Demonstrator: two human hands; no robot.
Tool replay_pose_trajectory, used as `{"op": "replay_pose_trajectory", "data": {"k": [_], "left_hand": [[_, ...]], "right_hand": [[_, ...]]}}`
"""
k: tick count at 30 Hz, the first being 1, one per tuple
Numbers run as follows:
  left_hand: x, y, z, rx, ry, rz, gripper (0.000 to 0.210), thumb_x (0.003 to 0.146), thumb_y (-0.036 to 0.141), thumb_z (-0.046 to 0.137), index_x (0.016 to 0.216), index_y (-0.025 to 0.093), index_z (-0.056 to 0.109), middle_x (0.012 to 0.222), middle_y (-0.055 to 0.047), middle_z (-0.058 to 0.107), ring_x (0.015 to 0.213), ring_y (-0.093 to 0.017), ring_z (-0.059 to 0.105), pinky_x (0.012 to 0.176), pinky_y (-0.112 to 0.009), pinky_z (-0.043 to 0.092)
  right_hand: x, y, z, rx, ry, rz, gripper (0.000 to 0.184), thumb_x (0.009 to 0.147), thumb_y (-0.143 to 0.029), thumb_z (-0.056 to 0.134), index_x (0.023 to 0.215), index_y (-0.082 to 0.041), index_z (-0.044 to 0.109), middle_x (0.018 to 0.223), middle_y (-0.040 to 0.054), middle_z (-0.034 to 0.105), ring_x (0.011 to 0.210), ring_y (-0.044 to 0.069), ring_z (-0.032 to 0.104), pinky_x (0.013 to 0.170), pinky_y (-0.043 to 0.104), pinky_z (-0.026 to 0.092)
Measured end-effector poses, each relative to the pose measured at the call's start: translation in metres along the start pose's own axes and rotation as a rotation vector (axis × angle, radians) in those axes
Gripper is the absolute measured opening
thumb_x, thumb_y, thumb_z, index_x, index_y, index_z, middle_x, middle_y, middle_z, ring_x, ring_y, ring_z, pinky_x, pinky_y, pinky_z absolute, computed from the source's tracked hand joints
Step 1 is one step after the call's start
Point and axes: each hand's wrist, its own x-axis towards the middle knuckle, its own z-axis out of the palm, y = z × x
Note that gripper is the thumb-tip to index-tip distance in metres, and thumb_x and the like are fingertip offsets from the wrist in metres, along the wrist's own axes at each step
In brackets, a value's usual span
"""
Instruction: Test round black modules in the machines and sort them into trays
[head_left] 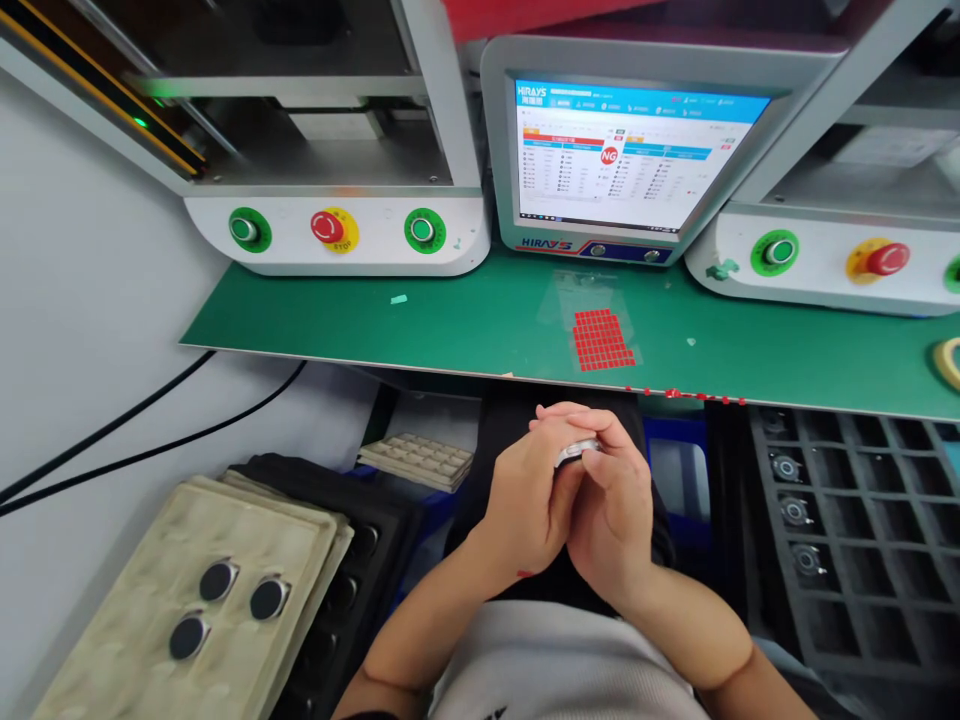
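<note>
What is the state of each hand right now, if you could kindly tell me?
Left hand: closed around a small silvery piece, which is mostly hidden.
Right hand: closed on the same piece, cupped against the left hand.

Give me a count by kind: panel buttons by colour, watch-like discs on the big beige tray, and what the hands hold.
Green buttons: 4, one cut off at right
Red stop buttons: 2
Dark discs on the beige tray: 3
Silver-edged piece between left hand and right hand: 1
Total: 10
</note>
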Motion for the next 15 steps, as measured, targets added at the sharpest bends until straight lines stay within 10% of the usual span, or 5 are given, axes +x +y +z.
{"op": "replay_pose_trajectory", "data": {"k": [15], "left_hand": [[0.0031, -0.0031, 0.0005, 0.127, -0.027, 0.191, 0.020, 0.099, 0.022, 0.043, 0.114, 0.015, 0.054, 0.108, -0.010, 0.072, 0.105, -0.016, 0.069, 0.092, -0.024, 0.054]], "right_hand": [[-0.0073, 0.0015, 0.0090, 0.111, 0.125, -0.001, 0.013, 0.076, -0.027, 0.060, 0.078, -0.027, 0.073, 0.089, -0.0032, 0.075, 0.089, 0.014, 0.070, 0.090, 0.030, 0.052]]}}
